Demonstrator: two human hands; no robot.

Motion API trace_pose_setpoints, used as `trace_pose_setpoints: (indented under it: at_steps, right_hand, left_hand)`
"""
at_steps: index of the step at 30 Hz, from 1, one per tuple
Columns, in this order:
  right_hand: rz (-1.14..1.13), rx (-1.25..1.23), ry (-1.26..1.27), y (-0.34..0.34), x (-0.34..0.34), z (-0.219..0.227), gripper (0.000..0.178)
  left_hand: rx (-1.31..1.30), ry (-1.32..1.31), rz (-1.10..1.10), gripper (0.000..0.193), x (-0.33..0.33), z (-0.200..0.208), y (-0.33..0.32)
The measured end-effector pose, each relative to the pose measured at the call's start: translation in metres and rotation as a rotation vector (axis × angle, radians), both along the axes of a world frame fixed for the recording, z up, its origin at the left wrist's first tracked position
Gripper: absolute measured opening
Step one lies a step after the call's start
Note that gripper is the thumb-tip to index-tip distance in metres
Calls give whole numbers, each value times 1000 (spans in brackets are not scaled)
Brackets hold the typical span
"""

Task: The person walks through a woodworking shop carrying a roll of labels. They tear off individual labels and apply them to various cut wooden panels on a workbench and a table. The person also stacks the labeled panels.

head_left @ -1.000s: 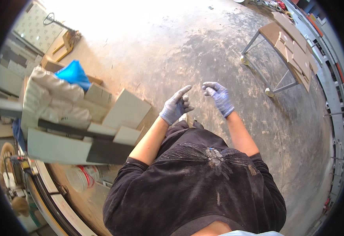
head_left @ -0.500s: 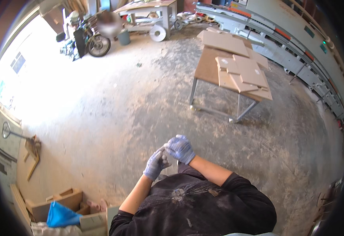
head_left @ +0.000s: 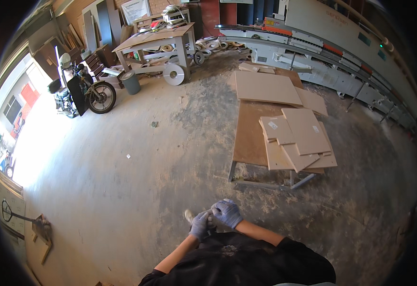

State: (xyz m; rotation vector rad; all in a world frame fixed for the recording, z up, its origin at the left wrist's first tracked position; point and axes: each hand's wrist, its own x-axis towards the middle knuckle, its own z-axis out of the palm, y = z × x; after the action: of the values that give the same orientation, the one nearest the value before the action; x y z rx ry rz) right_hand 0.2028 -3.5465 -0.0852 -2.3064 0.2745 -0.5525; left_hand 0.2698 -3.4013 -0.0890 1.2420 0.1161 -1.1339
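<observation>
In the head view, both hands are gloved in pale blue-grey and meet just in front of the person's dark shirt, low in the middle of the picture. The right hand [head_left: 227, 213] lies curled over the fingers of the left hand [head_left: 200, 225], the two touching. The right hand's fingers are bent in and closed on the left hand's glove [head_left: 203, 218] near its fingertips; the left hand is loosely closed, holding nothing else that can be made out. That glove runs with its long axis from the wrist at lower left up toward the right, its fingertips pointing at the right hand. Both forearms are bare and come up from the shirt's short sleeves.

Just beside the left hand, a pale shoe tip [head_left: 188, 215] shows on the dusty concrete floor [head_left: 122, 190].

Ahead and to the right stands a metal-legged counter [head_left: 249, 143] carrying flat brown boards [head_left: 306, 128], several smaller ones stacked overlapping at its near end and one large sheet at its far end. It is well apart from the hands.

Farther off, a long grey machine [head_left: 342, 62] runs along the right wall. A second counter [head_left: 156, 40] stands at the back with a round white disc [head_left: 174, 75] leaning at its foot and a grey bin [head_left: 131, 82] beside it. A motorcycle [head_left: 79, 93] is parked at upper left near the bright doorway.
</observation>
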Motion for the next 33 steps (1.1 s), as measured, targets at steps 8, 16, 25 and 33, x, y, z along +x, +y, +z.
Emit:
trace_pose_setpoints:
  at_steps: [8, 16, 25, 33]
  right_hand:
    - [-173, -11, 97, -61, 207, -22, 12]
    - [-138, 223, 231, -115, 396, -26, 17]
    - [-535, 191, 294, -353, 497, -134, 18]
    - [-548, 795, 142, -501, 591, -145, 20]
  left_hand:
    - [86, -394, -10, 21, 206, -42, -74]
    - [130, -500, -10, 23, 390, -23, -128]
    - [63, -662, -325, 28, 524, 4, -254]
    - [-128, -372, -88, 20, 664, 4, -436]
